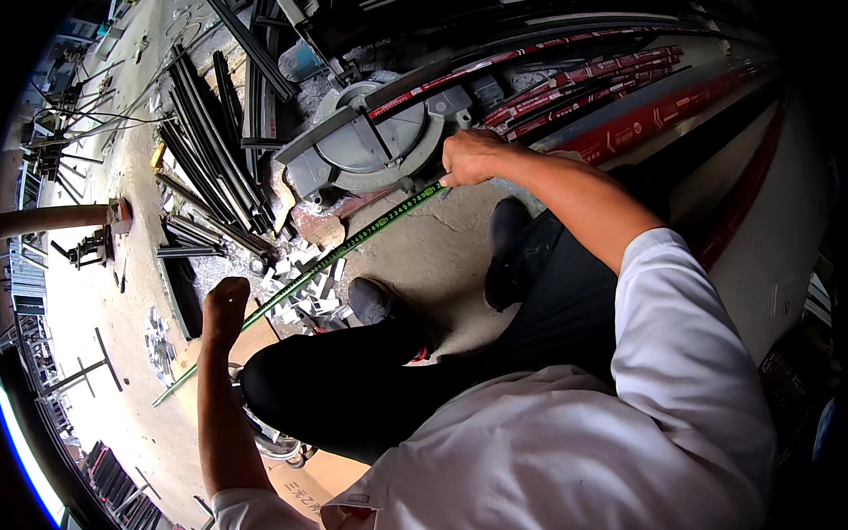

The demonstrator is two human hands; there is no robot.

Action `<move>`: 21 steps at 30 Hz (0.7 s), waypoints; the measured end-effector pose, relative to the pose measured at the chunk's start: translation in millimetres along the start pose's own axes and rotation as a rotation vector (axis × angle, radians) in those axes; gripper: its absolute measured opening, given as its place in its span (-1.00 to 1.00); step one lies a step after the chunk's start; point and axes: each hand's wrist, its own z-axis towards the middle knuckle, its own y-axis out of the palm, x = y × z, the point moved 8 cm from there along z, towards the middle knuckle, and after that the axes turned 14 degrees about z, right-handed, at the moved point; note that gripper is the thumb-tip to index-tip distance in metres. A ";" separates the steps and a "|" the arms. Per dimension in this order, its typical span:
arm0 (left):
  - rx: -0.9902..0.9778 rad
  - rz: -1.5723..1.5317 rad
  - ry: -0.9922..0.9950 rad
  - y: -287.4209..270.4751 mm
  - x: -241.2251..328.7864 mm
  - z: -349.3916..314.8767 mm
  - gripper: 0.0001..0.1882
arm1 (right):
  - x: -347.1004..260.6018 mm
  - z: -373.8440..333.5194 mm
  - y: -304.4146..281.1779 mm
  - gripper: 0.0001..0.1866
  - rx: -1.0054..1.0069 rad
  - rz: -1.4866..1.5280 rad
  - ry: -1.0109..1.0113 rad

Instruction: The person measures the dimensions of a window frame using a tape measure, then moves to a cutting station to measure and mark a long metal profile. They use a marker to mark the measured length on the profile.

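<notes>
My right hand (470, 157) is closed at the upper end of a green tape measure (355, 237), just beside the miter saw (372, 137). The tape's case does not show. From there the blade slants down to the lower left, over a heap of white offcuts, and runs on past my left wrist. My left hand (226, 309) is curled into a fist over the lower stretch of the tape. What its fingers hold, if anything, is hidden. A long dark bar with a red strip (449, 70) lies across the saw.
Dark profiles (212, 169) lie piled left of the saw, and red-wrapped profiles (589, 84) to its upper right. White offcuts (316, 294) litter the floor by my shoes. Cardboard (319, 472) lies below my left knee. A brown post-like object (52, 221) stands at far left.
</notes>
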 end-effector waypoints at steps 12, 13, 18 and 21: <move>-0.185 -0.056 0.142 32.6 48.1 23.8 -0.81 | 6.9 33.6 24.0 -0.63 -0.066 0.002 -0.008; -0.252 -0.045 0.081 44.0 38.1 25.4 -0.82 | 9.1 35.5 26.4 -0.63 -0.078 0.006 -0.013; -0.230 -0.018 0.060 88.2 6.7 49.3 -0.64 | 38.2 48.5 54.6 -0.65 -0.073 0.120 0.006; -0.217 0.100 0.131 124.8 11.5 61.6 -0.55 | 52.3 54.1 82.8 -0.62 -0.114 0.161 0.040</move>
